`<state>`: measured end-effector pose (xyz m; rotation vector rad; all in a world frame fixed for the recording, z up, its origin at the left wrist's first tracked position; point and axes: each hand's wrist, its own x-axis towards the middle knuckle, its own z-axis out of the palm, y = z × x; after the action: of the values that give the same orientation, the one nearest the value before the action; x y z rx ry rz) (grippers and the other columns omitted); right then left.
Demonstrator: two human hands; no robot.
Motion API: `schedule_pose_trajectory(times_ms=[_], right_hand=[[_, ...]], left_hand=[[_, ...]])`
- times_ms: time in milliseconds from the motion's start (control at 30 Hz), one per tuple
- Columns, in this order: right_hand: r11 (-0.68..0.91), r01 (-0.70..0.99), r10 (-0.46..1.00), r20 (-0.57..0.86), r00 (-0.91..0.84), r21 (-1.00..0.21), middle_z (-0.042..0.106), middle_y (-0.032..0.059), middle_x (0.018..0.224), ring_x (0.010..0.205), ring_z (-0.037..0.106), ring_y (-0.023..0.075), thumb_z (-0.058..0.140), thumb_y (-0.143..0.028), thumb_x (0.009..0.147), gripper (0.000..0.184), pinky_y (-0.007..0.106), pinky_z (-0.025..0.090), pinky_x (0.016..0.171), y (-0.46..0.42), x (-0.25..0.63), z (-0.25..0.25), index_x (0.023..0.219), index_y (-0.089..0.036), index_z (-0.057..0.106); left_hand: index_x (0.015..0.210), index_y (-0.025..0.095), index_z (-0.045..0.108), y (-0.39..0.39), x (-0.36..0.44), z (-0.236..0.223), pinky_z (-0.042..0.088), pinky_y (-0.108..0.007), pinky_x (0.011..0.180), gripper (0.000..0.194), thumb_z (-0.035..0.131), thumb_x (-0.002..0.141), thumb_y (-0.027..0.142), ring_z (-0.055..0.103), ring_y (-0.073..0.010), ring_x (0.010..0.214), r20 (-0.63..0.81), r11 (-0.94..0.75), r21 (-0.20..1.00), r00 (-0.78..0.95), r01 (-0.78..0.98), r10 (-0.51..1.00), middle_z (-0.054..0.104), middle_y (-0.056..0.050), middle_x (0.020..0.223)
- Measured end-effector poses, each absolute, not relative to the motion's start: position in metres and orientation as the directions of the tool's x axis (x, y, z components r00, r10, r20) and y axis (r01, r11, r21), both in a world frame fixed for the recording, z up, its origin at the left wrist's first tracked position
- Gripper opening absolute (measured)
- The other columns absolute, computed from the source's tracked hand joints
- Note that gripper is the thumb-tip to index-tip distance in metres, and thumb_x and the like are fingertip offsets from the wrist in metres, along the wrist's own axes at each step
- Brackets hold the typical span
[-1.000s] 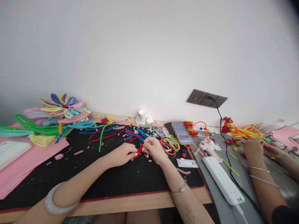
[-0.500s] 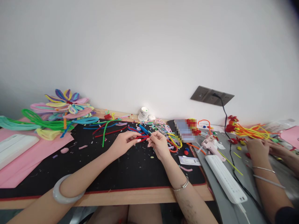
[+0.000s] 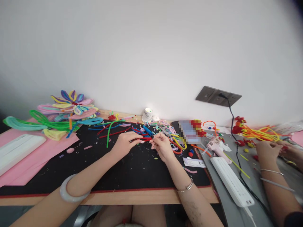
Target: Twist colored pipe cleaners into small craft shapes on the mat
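Note:
Over the black mat (image 3: 132,176), my left hand (image 3: 129,142) is closed on a red pipe cleaner (image 3: 147,139), pinched between thumb and fingers. My right hand (image 3: 162,145) pinches the other end of that red pipe cleaner, its fingertips close to those of the left. Just behind the fingers lie blue pipe cleaners (image 3: 148,130), partly hidden by my right hand. Loose red pipe cleaners (image 3: 115,132) and a bent green pipe cleaner (image 3: 109,134) rest left of my hands.
A pipe-cleaner flower (image 3: 73,105) stands at the back left. A paper cup (image 3: 147,114) is by the wall. Right are a glue gun (image 3: 216,146), a white power strip (image 3: 232,181), a black cord (image 3: 236,154) and another person's hands (image 3: 268,149).
The view has shifted slightly, so everything sits a little further right. Both my hands keep pinching the red pipe cleaner, nearly unmoved. The other person's hands have moved slightly.

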<state>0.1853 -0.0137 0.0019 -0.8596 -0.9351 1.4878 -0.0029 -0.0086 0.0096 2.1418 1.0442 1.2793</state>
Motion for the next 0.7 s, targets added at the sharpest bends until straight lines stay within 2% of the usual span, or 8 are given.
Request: schedule_pose_trajectory(times_ms=[200,300,367,433,533,700], right_hand=[[-0.064,-0.402,0.992,-0.017,-0.121,-0.913,0.067,0.0016,0.057,0.039,0.054,0.0069,0.069,-0.017,0.068,0.016,0.015,0.047,0.039,-0.015,0.184,0.003,0.065,-0.015,0.053],[-0.087,-0.398,0.989,-0.030,-0.146,-0.913,0.067,0.0018,0.057,0.039,0.054,0.0068,0.070,-0.018,0.067,0.017,0.014,0.047,0.039,-0.017,0.182,0.006,0.064,-0.015,0.053],[-0.105,-0.406,0.987,-0.045,-0.156,-0.908,0.068,0.0023,0.058,0.040,0.056,0.0072,0.071,-0.020,0.066,0.018,0.014,0.048,0.040,-0.018,0.181,0.007,0.065,-0.015,0.053],[-0.130,-0.422,0.985,-0.067,-0.161,-0.897,0.068,0.0028,0.060,0.044,0.059,0.0083,0.072,-0.022,0.065,0.020,0.015,0.050,0.043,-0.019,0.181,0.008,0.066,-0.015,0.053],[-0.172,-0.431,0.978,-0.100,-0.185,-0.886,0.069,0.0036,0.063,0.049,0.063,0.0098,0.073,-0.025,0.065,0.023,0.015,0.052,0.046,-0.020,0.180,0.008,0.066,-0.016,0.052],[-0.217,-0.353,0.946,-0.107,-0.304,-0.910,0.068,0.0040,0.063,0.046,0.062,0.0104,0.071,-0.032,0.067,0.026,0.017,0.050,0.043,-0.022,0.175,0.006,0.069,-0.016,0.051]], left_hand=[[0.070,0.017,0.067,-0.011,-0.003,0.016,0.043,-0.023,0.062,0.015,0.058,0.079,0.025,0.055,-0.0118,0.060,0.543,-0.612,0.678,0.283,0.408,0.791,0.062,0.000,0.064],[0.065,0.017,0.064,-0.012,-0.002,0.019,0.040,-0.022,0.056,0.019,0.057,0.079,0.028,0.051,-0.0111,0.055,0.493,-0.542,0.736,0.227,0.407,0.840,0.057,0.001,0.057],[0.069,0.017,0.064,-0.012,-0.001,0.019,0.041,-0.022,0.056,0.017,0.060,0.076,0.032,0.053,-0.0118,0.057,0.403,-0.440,0.838,0.177,0.324,0.898,0.060,0.001,0.061],[0.082,0.016,0.065,-0.011,0.001,0.018,0.045,-0.023,0.061,0.020,0.065,0.071,0.033,0.058,-0.0138,0.065,0.293,-0.321,0.928,0.164,0.189,0.942,0.065,-0.002,0.074],[0.096,0.016,0.063,-0.010,0.004,0.015,0.046,-0.027,0.072,0.031,0.066,0.070,0.034,0.059,-0.0163,0.078,0.200,-0.218,0.974,0.214,0.066,0.956,0.066,-0.005,0.090],[0.080,0.014,0.060,-0.010,0.006,0.014,0.045,-0.027,0.068,0.031,0.047,0.083,0.042,0.053,-0.0135,0.068,0.198,-0.219,0.974,0.249,0.059,0.948,0.058,-0.002,0.074]])
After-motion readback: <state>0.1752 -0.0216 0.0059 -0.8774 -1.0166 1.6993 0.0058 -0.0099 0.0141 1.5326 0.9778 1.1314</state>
